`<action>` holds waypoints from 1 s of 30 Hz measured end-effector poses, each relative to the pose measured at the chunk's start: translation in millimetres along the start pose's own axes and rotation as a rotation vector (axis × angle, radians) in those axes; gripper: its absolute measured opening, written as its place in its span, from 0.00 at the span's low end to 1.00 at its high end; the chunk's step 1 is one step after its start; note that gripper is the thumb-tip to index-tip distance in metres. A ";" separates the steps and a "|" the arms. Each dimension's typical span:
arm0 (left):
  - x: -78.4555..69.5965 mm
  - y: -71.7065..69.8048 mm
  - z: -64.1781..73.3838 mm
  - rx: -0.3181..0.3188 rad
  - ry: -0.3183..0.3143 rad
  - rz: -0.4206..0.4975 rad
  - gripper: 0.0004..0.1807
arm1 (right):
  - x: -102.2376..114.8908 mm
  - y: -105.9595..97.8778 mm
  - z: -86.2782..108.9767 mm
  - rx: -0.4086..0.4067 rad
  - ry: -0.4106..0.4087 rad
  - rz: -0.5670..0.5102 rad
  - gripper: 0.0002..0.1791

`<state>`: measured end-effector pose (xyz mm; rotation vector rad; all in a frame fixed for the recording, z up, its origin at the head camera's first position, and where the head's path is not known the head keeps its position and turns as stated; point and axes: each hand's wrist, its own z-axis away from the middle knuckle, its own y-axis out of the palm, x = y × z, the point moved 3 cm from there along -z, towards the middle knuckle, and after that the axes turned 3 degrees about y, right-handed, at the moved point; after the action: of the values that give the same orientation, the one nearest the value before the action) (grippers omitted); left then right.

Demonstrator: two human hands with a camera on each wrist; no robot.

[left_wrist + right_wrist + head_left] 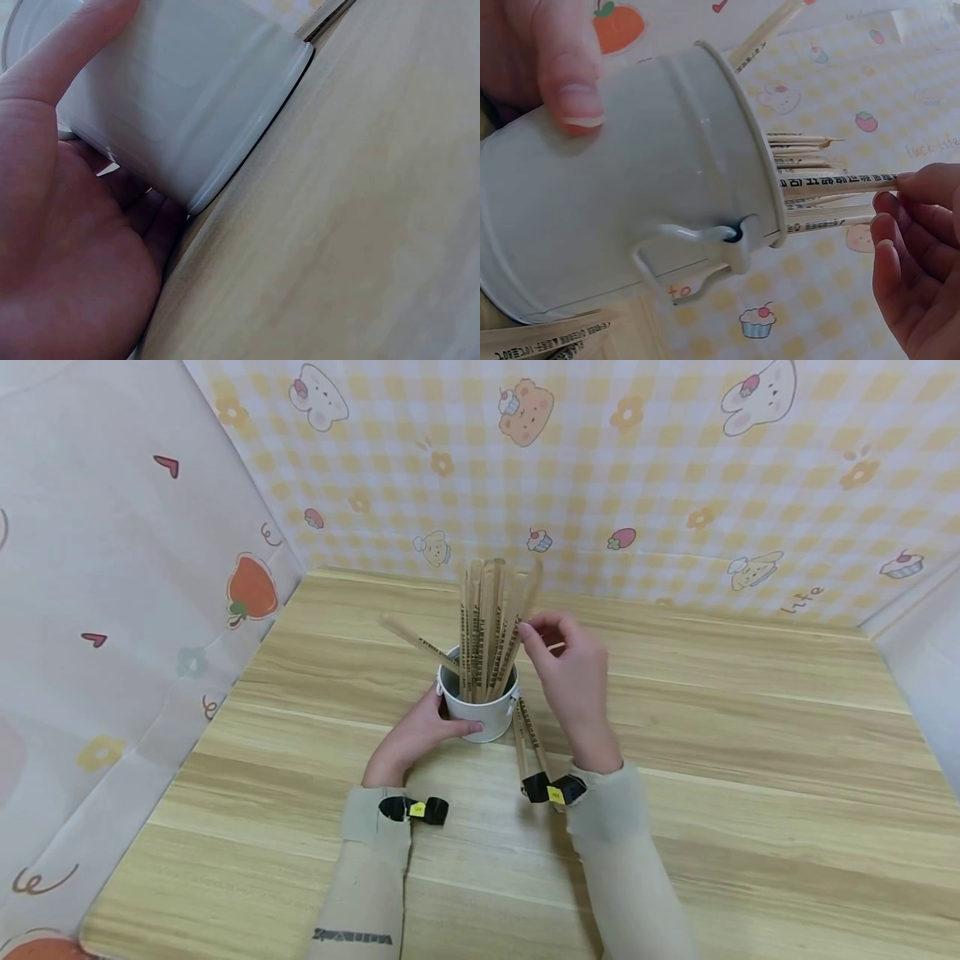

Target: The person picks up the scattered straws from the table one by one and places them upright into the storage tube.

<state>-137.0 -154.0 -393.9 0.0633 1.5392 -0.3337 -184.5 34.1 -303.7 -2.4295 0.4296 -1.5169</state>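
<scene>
A small white metal bucket [480, 718] stands upright with several paper-wrapped straws [480, 627] in it, printed with dark characters. My left hand [420, 731] grips the bucket from the left, its thumb across the front. In the left wrist view, the curled fingers [135, 199] pass behind the bucket wall [195, 90]. At the bucket's right, my right hand [573, 668] pinches one wrapped straw near the upper part. The right wrist view shows thumb and forefinger on that straw [840, 184], whose lower end is hidden inside the bucket.
More wrapped straws [531, 735] lie on the wooden table [750, 760] just right of the bucket, partly covered by the right wrist camera. One straw [420, 639] leans out to the left. A patterned yellow-checked cloth [585, 485] hangs behind the table.
</scene>
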 end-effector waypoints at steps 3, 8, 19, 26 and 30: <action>-0.3 0.0 0.3 -0.001 -0.006 -0.005 0.48 | -3.5 2.7 0.1 0.021 0.030 0.019 0.13; 0.4 0.0 0.1 -0.001 -0.009 -0.010 0.48 | -10.2 6.4 -0.1 0.043 0.064 0.045 0.12; 2.9 -0.3 -0.7 0.000 -0.013 0.012 0.49 | -19.1 11.3 -0.8 0.054 0.091 0.087 0.11; 3.2 -0.3 -0.9 -0.006 -0.002 0.011 0.49 | -23.3 14.1 -0.9 0.062 0.079 0.097 0.09; 3.0 -0.2 -0.8 -0.003 0.005 0.018 0.49 | -25.0 14.8 -0.7 0.069 0.092 0.095 0.09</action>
<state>-137.8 -154.5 -396.9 0.0758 1.5436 -0.3174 -197.3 29.6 -329.4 -2.2606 0.4956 -1.5809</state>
